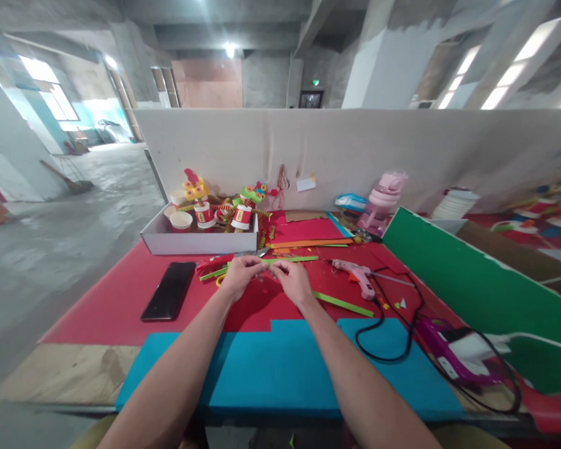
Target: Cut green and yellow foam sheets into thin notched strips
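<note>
My left hand (244, 274) and my right hand (290, 279) meet over the red table covering (247, 315), fingertips pinched close together. Between them is a thin green paper strip, small and partly hidden by the fingers. Another green strip (299, 258) lies just behind my right hand, and a wider one (345, 305) lies to its right, partly under the wrist. Beside my left hand are a red-handled tool (212, 264) and yellow scissor handles (220, 280). The pink glue gun (358, 274) rests on its side to the right.
A black phone (169, 291) lies at left. Behind it, a white box (201, 242) holds paper-cup figures. Orange strips (313, 243) lie at the back. At right are a black cable, a purple power strip (455, 352) and a green panel (477, 293).
</note>
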`<state>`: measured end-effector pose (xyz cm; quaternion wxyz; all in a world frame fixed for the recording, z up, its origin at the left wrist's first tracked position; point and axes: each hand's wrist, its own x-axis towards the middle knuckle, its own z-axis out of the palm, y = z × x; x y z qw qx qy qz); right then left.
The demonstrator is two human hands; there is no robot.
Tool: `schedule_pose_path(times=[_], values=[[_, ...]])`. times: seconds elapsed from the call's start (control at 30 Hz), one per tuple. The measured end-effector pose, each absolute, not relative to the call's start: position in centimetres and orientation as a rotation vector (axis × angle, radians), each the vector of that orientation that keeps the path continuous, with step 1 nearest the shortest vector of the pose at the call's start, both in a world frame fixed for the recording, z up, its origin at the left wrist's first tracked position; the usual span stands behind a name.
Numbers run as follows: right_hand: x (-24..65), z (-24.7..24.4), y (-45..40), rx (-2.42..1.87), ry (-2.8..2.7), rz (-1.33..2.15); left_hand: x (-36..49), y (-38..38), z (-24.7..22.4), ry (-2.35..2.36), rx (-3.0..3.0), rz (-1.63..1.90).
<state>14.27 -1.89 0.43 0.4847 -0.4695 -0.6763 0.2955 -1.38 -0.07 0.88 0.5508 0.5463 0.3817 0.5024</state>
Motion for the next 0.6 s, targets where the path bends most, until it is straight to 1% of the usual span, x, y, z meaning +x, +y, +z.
schedule_pose_path(times=[0.37, 0.6], values=[[14.18, 0.2, -1.9, -1.145, -1.667, 0.651, -1.53, 0.07, 0.63, 0.885, 1.322, 1.2], [14.65, 0.46, -1.93, -1.206, -1.682, 0.761, -1.56, 0.11, 0.88, 0.948, 1.309, 1.293]])
